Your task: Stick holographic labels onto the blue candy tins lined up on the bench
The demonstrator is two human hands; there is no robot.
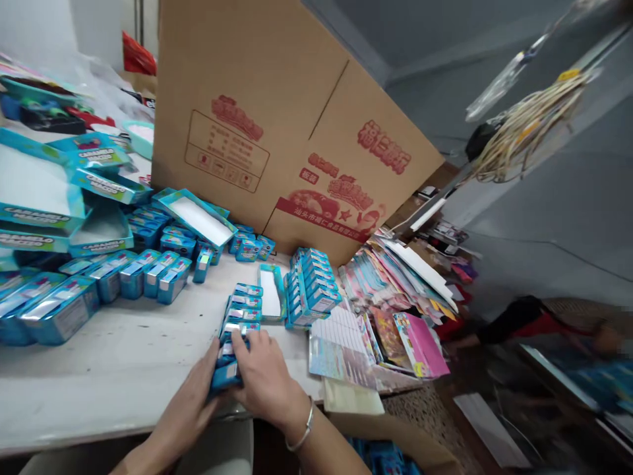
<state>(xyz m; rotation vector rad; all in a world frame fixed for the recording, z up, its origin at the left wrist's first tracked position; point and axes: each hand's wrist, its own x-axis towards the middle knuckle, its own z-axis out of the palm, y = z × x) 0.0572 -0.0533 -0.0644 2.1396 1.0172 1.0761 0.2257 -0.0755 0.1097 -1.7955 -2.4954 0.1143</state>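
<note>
A row of small blue candy boxes (242,310) lies near the front edge of the white table, between my two hands. My left hand (198,382) presses along the row's left side, its fingers partly hidden behind the boxes. From the right, my right hand (264,369) grips the near end, with fingers over the top of the boxes; a bangle circles that wrist. Just beyond the row lies an open blue display tray (271,290) with a white inside. To its right stands a filled tray of stacked blue boxes (314,284).
A large cardboard sheet (277,99) stands behind the work area. More blue boxes (128,270) and empty trays (39,178) crowd the left. Stacked printed cards (390,277) lie right. An open carton (410,442) sits below the table edge. Another person's arm (494,323) shows far right.
</note>
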